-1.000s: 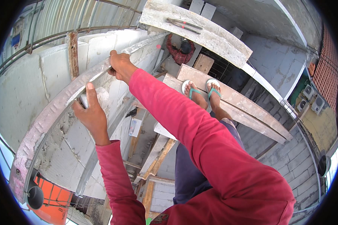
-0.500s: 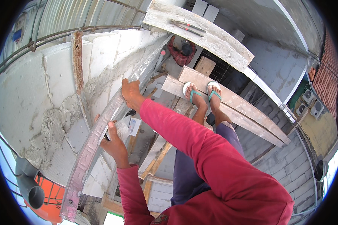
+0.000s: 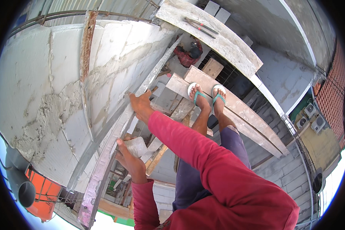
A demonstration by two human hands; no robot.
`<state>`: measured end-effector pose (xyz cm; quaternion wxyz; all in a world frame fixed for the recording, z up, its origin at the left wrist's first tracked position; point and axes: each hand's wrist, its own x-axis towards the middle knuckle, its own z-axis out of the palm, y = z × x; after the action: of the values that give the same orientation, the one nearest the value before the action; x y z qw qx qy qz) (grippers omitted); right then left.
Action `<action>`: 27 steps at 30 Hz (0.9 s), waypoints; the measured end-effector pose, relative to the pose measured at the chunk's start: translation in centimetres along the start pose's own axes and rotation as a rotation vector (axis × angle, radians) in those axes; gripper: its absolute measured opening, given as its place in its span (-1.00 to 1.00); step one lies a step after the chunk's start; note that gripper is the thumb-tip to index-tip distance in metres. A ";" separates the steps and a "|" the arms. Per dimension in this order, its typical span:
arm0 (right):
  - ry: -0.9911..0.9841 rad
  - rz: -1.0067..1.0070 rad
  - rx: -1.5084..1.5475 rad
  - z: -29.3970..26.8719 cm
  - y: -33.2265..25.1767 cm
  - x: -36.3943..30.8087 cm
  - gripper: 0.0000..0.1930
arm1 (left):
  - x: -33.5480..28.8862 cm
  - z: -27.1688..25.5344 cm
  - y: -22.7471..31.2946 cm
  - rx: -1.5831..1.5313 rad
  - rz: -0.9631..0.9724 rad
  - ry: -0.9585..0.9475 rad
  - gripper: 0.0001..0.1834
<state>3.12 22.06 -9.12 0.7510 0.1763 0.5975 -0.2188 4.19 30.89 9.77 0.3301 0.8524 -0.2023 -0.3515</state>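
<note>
My right hand is clamped around a long, stained bar, about midway along it. My left hand sits lower, thumb against the bar's edge; its other fingers are partly hidden, so I can't tell how firmly they grip. The hands are apart. The bar slants alongside the pale block wall, its pinkish end toward me, with a grey metal strip between it and the wall's lower part. A whitish lump shows just beside my left thumb; I can't tell whether they touch.

I judge the step in hand to be guiding the bar along this wall. The next move calls for an even hold with both hands and steady feet on these planks, especially with a co-worker below the bar's far end.
</note>
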 end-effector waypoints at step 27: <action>-0.032 0.138 0.076 -2.9 6.0 5.2 -0.31 | -2.6 -2.8 -2.4 -0.018 -0.298 0.121 -0.34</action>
<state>4.97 28.06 -14.77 0.7667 0.2418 0.5630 -0.1917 4.77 35.27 10.78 0.2935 0.8896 -0.0501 -0.3463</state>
